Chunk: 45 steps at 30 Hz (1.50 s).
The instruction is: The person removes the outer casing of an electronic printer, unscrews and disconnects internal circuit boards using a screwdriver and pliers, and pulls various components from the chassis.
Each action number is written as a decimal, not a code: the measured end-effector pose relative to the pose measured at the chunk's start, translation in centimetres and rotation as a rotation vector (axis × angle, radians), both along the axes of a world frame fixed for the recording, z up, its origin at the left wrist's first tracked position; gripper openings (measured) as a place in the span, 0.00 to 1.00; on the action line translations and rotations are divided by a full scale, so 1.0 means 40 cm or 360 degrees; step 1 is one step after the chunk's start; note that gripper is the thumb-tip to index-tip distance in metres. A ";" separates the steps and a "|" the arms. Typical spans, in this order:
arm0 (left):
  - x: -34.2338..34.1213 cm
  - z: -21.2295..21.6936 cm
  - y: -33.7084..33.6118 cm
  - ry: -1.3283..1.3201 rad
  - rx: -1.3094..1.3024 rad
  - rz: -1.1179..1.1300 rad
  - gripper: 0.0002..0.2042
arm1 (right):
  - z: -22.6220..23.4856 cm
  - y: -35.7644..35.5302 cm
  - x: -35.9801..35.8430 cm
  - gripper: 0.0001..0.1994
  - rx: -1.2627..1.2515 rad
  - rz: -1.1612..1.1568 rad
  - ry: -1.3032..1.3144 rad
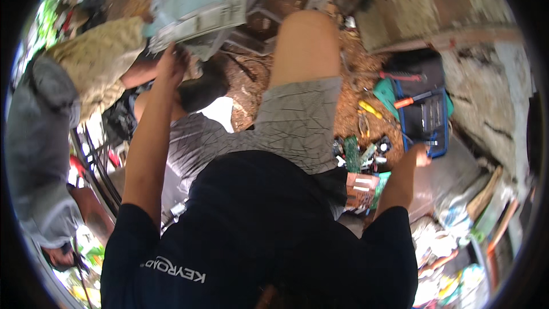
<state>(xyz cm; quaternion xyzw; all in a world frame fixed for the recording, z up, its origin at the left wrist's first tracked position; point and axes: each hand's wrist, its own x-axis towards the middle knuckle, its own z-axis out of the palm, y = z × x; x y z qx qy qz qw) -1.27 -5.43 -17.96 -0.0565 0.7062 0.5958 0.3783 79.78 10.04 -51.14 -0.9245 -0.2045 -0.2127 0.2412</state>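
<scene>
My left hand is at the lower edge of a pale grey plastic appliance casing; its fingers are blurred and dark there, so their grip is unclear. On the right, my right hand is closed at the near edge of a blue-edged black tool pouch, and whatever it pinches is too small to name. An orange-handled screwdriver lies across the opened pouch. Farther up, a red-handled tool rests on its dark flap. Yellow-handled pliers lie on the ground beside the pouch.
Green circuit boards and small electronic parts are heaped near my right thigh. Another person in grey trousers is close on the left. A worn wall bounds the right side, with bagged scrap below it.
</scene>
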 end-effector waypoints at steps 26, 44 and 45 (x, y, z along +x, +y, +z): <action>0.001 0.009 -0.027 -0.0242 0.0273 0.0163 0.19 | 0.898 0.153 -0.412 0.16 0.0798 0.1903 0.1178; 0.053 -0.064 0.072 0.0128 0.0466 0.0148 0.34 | 1.330 0.117 -1.608 0.09 -0.1212 0.3999 -0.0452; 0.053 -0.079 0.073 0.0111 0.0460 0.0139 0.33 | 1.329 0.116 -1.614 0.09 -0.1227 0.4000 -0.0469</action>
